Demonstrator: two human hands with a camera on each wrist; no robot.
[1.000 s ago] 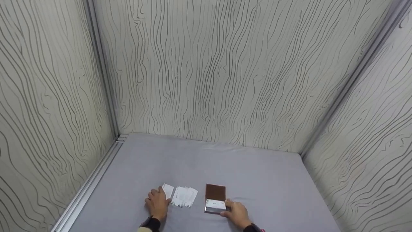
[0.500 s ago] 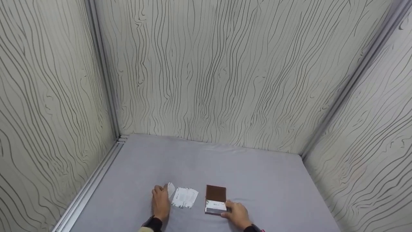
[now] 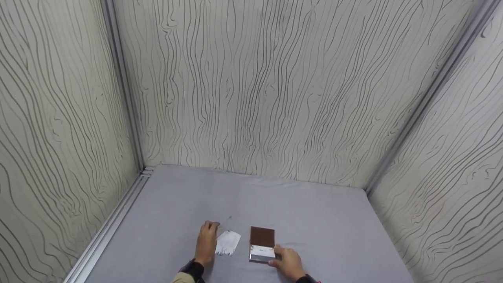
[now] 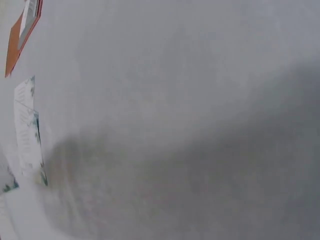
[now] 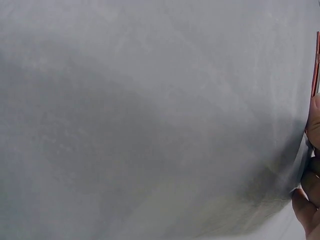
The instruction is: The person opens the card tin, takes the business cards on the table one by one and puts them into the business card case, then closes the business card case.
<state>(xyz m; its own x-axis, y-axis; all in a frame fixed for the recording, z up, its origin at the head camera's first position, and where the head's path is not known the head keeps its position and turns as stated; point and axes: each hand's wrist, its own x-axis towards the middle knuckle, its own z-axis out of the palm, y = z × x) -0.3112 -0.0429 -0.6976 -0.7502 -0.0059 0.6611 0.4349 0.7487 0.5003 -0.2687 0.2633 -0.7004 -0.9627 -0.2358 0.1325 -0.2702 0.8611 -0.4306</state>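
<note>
My left hand (image 3: 206, 241) pinches a thin white card (image 3: 224, 224), seen almost edge-on and raised over the cloth. Beside it on the cloth lie white cards (image 3: 228, 243) with a dark leafy print along their edges; in the left wrist view these cards (image 4: 29, 135) overlap one another. To their right rests a brown card holder (image 3: 262, 236), with a white card (image 3: 262, 250) across its lower half above a silvery strip. My right hand (image 3: 290, 262) grips the holder's lower right edge. In the right wrist view only some fingers (image 5: 312, 130) and the holder's reddish edge (image 5: 315, 65) show.
A grey cloth (image 3: 314, 224) covers the table, slightly wrinkled near the right hand. Pale walls (image 3: 243, 86) with dark wavy lines enclose it at the back and both sides. A metal rail (image 3: 106, 232) runs along the left edge.
My left hand has lifted the left card off the cloth, tilted it up and moved right, now partly covering the other cards. The right hand and the card holder stay in place.
</note>
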